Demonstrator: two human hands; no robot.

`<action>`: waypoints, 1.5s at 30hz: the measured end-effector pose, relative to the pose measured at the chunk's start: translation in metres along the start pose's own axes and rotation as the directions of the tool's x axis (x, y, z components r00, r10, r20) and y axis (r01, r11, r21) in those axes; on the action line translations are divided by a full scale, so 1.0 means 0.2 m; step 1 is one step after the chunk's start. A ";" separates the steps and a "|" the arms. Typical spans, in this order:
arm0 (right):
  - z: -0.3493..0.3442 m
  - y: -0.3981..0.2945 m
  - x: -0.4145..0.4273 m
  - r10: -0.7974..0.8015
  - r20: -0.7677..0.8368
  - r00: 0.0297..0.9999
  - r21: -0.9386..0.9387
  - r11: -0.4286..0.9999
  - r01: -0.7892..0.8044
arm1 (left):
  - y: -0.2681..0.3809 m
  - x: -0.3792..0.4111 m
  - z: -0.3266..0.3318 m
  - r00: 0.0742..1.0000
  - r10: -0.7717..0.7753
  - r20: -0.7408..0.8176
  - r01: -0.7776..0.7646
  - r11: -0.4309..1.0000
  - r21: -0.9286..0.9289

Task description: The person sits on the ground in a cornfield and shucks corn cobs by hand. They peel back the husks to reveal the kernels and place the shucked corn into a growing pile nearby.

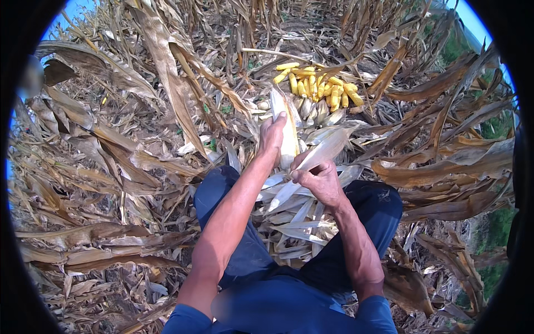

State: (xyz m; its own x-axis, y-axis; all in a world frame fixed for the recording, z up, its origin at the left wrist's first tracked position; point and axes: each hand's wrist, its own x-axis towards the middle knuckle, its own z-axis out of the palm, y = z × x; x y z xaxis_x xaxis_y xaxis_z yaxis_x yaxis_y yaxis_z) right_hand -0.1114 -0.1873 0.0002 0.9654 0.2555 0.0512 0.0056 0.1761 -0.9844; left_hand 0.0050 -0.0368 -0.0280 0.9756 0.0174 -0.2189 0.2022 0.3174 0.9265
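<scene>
An ear of corn, partly wrapped in pale husk, points away from me. My left hand is wrapped around its left side, the thumb lying along the husk. A strip of yellow kernels shows down the ear's right side. Close to the lower end, my right hand pinches a loose, pale husk leaf between thumb and fingers. Whether that leaf is still joined to the ear is hidden by the fingers. Beneath both hands, between my knees, lies a heap of stripped husks.
Beyond the ear, a pile of bare yellow corn cobs lies on the ground. Several ears still in husk lie just in front of it. Dry corn stalks and leaves rise on the left, and more long dry leaves crowd in on the right.
</scene>
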 end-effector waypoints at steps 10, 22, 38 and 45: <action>0.03 0.05 0.03 0.281 0.117 0.953 0.761 0.590 -0.268 | 0.02 -0.03 0.04 0.978 0.203 -0.044 -0.193 0.966 0.171; -0.14 0.01 -0.10 0.473 0.359 0.804 -0.873 0.475 0.111 | 0.18 -0.12 0.04 0.964 -0.029 0.263 0.069 0.987 -0.147; -0.22 0.07 0.24 0.037 -0.420 0.907 0.126 0.992 0.018 | 0.08 -0.18 0.09 0.875 0.027 0.483 -0.243 0.888 0.390; -0.23 0.14 0.24 0.036 -0.538 0.842 0.231 0.967 0.106 | 0.03 -0.19 0.11 0.870 -0.039 0.492 -0.030 0.991 0.132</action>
State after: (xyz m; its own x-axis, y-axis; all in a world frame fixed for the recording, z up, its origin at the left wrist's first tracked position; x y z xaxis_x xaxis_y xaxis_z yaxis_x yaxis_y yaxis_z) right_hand -0.0531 -0.2142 -0.0332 0.9534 -0.2900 -0.0833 0.0476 0.4174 -0.9075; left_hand -0.0280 -0.0556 -0.0075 0.8826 -0.4640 -0.0759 0.1821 0.1884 0.9651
